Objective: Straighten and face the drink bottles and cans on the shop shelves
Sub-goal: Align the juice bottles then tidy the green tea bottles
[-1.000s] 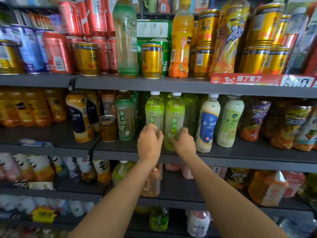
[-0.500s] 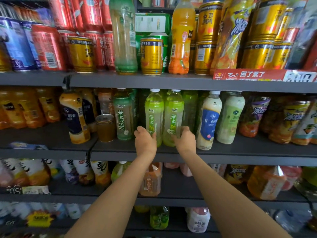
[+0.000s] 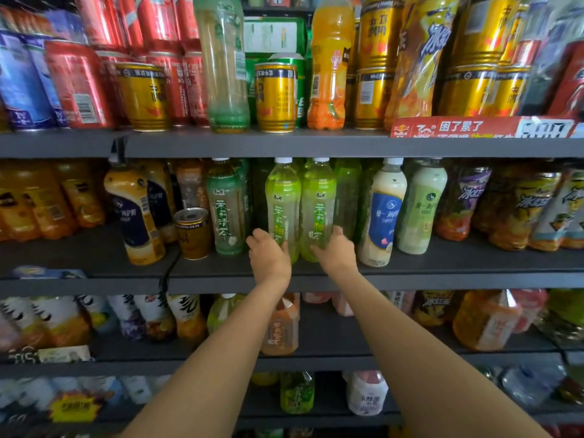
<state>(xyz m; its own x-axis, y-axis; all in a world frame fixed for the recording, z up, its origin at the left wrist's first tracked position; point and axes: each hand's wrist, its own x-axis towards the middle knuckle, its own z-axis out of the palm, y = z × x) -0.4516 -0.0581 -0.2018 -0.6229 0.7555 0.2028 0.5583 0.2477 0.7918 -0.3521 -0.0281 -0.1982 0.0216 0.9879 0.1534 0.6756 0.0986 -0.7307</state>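
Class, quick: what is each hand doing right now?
Left hand: grips the left light-green tea bottle.
Right hand: grips the right light-green tea bottle.

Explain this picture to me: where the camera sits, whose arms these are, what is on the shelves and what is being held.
The camera is worn on a person's head and looks forward and down, so both bare arms reach in from below. No machine is involved. Dark grey metal shop shelves carry drinks: red and gold cans above, plastic bottles below. The left hand holds the base of one light green plastic tea bottle with a white cap; the right hand holds its matching neighbour. Both bottles stand upright, labels facing out. A short gold can stands further left.
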